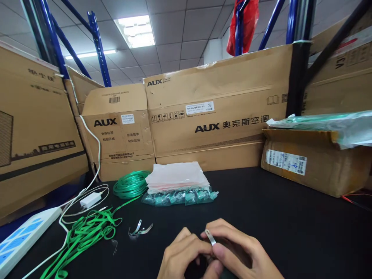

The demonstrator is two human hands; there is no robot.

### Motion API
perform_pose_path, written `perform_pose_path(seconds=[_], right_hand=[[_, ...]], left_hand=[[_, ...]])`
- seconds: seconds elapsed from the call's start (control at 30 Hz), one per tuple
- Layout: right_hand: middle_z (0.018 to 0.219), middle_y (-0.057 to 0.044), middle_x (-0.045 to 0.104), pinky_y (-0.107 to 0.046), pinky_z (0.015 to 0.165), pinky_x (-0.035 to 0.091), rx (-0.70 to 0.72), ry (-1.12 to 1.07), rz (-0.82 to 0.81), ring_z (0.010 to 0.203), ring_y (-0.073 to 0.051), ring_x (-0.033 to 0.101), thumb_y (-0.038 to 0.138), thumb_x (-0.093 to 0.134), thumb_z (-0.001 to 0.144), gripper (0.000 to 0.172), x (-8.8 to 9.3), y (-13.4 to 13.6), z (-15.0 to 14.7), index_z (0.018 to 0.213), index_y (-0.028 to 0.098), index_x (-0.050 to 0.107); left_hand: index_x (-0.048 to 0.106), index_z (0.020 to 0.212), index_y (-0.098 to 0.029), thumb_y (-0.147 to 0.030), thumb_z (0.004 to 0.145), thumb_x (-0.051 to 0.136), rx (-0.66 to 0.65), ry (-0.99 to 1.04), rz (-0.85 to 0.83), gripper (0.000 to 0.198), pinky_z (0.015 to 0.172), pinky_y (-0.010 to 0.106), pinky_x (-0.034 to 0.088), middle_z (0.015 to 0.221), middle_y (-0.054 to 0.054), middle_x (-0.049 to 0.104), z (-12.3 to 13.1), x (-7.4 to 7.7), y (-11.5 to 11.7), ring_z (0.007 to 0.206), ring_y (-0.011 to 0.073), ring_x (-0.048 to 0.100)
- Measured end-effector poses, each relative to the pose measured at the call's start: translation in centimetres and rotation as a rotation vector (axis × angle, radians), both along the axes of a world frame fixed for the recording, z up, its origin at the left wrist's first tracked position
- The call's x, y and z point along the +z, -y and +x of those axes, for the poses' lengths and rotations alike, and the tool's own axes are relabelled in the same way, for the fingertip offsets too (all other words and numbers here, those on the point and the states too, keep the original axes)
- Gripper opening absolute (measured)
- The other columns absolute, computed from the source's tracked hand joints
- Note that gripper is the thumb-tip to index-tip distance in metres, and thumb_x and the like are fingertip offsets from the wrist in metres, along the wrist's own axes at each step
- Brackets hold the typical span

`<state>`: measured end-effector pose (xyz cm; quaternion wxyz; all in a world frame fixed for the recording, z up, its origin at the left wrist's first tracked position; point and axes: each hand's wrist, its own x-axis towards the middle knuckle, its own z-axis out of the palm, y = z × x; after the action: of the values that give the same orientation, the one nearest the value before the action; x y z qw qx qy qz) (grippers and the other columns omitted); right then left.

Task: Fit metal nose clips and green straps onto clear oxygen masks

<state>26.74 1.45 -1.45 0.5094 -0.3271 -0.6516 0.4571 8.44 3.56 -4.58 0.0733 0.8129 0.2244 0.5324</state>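
Near the front edge of view, my right hand (238, 248) pinches a small slotted metal strip (210, 237) between thumb and forefinger. My left hand (187, 254) is closed right beside it, its fingertips meeting the right hand's at the strip's lower end. Whatever the left fingers grip is hidden behind them. To the left on the black tabletop (232, 201) lie a few bent metal strips (142, 230) of similar look. A loose tangle of flat green strap (87, 228) spreads farther left.
Behind the hands stand a stack of whitish sheets (177, 174) and clear bags with green parts (180, 197). Beside them lies coiled green tubing (130, 185). A power strip (27, 234) and white charger (90, 200) occupy the left. Cardboard boxes (209, 116) wall the back; another box (314, 162) sits right.
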Motion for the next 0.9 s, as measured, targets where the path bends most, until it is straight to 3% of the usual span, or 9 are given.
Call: perform_pose_path(seconds=[0.2,0.3,0.53,0.73,0.9], right_hand=[[0.114,-0.007,0.071,-0.035,0.097,0.057,0.038,-0.24,-0.14,0.108,-0.025,0.069,0.049,0.091,0.078,0.027,-0.5,-1.0,0.3,0.089,0.026,0.081],[0.121,-0.009,0.071,-0.04,0.102,0.053,0.019,-0.31,-0.192,0.117,-0.029,0.065,0.048,0.096,0.07,0.031,-0.4,-0.9,0.4,0.084,0.025,0.079],[0.133,-0.009,0.067,-0.043,0.111,0.045,0.063,-0.283,-0.264,0.137,-0.034,0.053,0.043,0.097,0.068,0.029,-0.1,-0.6,1.4,0.077,0.026,0.076],[0.131,-0.009,0.067,-0.045,0.113,0.042,0.139,-0.228,-0.251,0.133,-0.032,0.056,0.044,0.095,0.072,0.026,-0.5,-1.0,1.9,0.08,0.026,0.077],[0.131,-0.007,0.065,-0.04,0.108,0.047,0.2,-0.252,-0.159,0.126,-0.027,0.059,0.04,0.095,0.074,0.022,-1.3,-1.3,1.8,0.083,0.028,0.079]], left_hand=[[0.069,0.102,-0.02,-0.022,0.103,0.065,-0.057,-0.071,-0.011,0.005,0.067,0.025,0.048,0.081,0.001,0.075,-1.0,0.2,-0.5,0.066,0.0143,0.059],[0.068,0.106,-0.023,-0.025,0.105,0.065,-0.085,-0.024,-0.021,0.004,0.072,0.024,0.05,0.09,0.0,0.077,-0.9,0.2,-0.6,0.073,0.0143,0.062],[0.066,0.107,-0.028,-0.037,0.111,0.056,-0.059,0.106,-0.087,0.013,0.074,0.022,0.047,0.089,-0.004,0.078,-0.2,0.1,0.1,0.076,0.0137,0.059],[0.065,0.111,-0.027,-0.039,0.112,0.051,-0.08,0.095,-0.021,0.019,0.074,0.028,0.043,0.092,-0.001,0.077,-0.1,0.5,0.4,0.076,0.0144,0.061],[0.066,0.11,-0.026,-0.047,0.104,0.066,-0.081,0.086,0.033,0.022,0.075,0.031,0.042,0.09,-0.001,0.077,-0.1,0.6,0.6,0.075,0.0159,0.061]])
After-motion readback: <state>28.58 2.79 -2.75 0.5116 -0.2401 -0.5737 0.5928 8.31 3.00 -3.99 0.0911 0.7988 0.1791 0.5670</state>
